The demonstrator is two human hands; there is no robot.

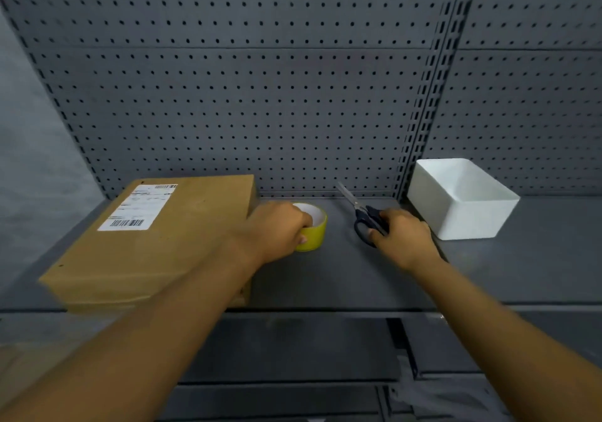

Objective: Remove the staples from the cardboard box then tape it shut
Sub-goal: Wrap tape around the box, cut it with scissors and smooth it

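A flat brown cardboard box with a white shipping label lies on the grey shelf at the left. Just right of it stands a yellow tape roll with a white core. My left hand grips the roll, fingers hooked into its core and thumb on the outer side. Black-handled scissors lie on the shelf to the right, blades pointing toward the back wall. My right hand is closed on the scissors' handles.
A white plastic bin stands at the right, close behind my right hand. A grey pegboard wall backs the shelf. The shelf's front edge runs below my forearms.
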